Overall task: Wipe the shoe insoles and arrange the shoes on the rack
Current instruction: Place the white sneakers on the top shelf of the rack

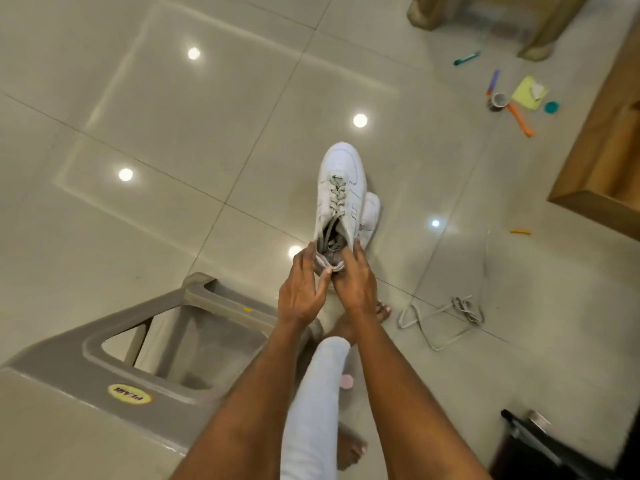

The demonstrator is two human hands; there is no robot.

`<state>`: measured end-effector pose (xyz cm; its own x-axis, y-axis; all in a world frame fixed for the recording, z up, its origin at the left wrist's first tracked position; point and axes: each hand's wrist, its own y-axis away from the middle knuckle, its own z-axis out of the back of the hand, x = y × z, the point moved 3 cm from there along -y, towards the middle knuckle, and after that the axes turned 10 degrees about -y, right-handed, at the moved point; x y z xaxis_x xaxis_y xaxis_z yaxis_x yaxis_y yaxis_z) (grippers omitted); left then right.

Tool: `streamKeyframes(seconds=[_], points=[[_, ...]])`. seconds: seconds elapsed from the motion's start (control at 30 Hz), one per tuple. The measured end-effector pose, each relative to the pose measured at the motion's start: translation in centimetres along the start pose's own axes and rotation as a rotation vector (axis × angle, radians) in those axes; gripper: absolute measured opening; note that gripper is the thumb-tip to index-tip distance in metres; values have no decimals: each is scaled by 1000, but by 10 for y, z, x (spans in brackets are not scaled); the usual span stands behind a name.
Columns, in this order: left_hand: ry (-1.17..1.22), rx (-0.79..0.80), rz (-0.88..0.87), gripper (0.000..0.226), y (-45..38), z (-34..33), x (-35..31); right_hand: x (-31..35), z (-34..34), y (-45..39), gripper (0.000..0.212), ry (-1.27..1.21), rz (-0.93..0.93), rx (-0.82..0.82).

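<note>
Both my forearms reach down from the lower edge toward a white shoe (341, 188), held up above the tiled floor (207, 116) with its toe pointing away from me. My left hand (303, 289) sits at the heel on the left, thumb pinching the grey heel collar. My right hand (355, 280) grasps the heel from the right, fingers curled along the side. Grey laces (337, 194) run up the tongue, loose at the top. Just behind and right of it, a second shoe (370, 213) stands on the floor, partly hidden. Left of my arms I see a grey plastic stool (114, 355) with a yellow sticker. To the right a loose lace (446, 317) lies on the tiles. Farther off, a yellow cloth (526, 93), brushes and a small tin lie scattered near a wooden frame (602, 161).
</note>
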<state>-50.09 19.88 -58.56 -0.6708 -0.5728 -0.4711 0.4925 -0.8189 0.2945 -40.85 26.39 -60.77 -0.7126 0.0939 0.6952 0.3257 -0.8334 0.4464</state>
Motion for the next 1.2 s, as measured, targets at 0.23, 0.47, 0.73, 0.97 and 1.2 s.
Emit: streamKeyframes(seconds=[0.23,0.47,0.73,0.97,1.2], points=[[-102,98,87,63,23,-50,-25,-66,48,29,29,-71,-200,-165],[-278,145,115,81,2,-130,11,-137,22,10,32,-117,-251,-280],[-246,280,362,48,-25,-175,45,-173,-2,-1,32,-141,-216,-269],[-73,99,314,36,1,-153,0,-173,20,28,35,-165,-263,-284],[-43,130,177,29,46,-98,-86,-154,78,109,41,-223,-415,-420]])
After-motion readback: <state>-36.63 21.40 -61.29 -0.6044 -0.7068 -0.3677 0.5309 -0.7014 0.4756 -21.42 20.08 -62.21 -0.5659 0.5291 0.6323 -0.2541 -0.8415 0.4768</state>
